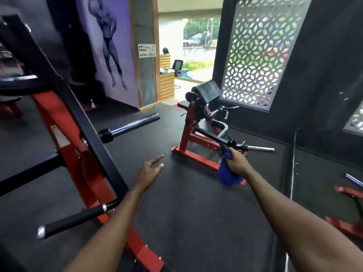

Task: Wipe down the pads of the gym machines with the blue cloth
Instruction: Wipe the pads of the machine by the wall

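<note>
The right hand (236, 161) holds the blue cloth (227, 174) in a bunch, and the cloth hangs down. The left hand (149, 171) has straight fingers over the black floor (186, 213). A red machine (187, 136) with a black pad (209, 90) stands ahead.

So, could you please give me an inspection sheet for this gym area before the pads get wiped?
Surface: dark matte floor.
Job's things: blue cloth hangs bunched from the right hand; curl bench pad ahead, not touched.
Clutter: metal bar jutting from the curl bench beside the cloth.
Hands: right hand grips the cloth; left hand open, fingers spread, holding nothing.
Cables: nothing seen.
Surroundings: red-framed machine at left, lattice screen at right, open doorway ahead.
</note>
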Motion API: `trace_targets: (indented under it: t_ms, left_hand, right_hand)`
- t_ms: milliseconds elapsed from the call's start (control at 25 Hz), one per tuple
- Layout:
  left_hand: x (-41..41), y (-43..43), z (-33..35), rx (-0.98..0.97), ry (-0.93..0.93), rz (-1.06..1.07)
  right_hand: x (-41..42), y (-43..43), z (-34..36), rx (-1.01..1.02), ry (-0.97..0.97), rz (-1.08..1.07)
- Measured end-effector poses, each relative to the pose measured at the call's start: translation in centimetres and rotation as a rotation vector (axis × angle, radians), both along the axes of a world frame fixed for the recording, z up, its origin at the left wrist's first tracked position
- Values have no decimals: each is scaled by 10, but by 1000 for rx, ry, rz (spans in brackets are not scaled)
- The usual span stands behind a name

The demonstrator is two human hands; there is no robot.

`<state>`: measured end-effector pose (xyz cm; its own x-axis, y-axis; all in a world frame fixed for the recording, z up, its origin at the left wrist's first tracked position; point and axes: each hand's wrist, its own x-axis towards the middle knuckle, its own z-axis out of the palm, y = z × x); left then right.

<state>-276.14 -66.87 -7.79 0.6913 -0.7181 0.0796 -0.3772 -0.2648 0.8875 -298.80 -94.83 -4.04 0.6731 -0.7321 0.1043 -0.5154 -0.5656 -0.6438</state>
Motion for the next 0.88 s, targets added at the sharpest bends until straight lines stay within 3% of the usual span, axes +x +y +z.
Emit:
trace_targets:
  t_ms: [440, 880]
  left_hand:
    - [134, -126, 159, -84, -252, -91]
    - [254, -285, 203, -56, -418, -69]
  right_hand:
    - [67, -116, 146, -201, -119, -127]
    - [162, -272, 189, -214, -213, -88]
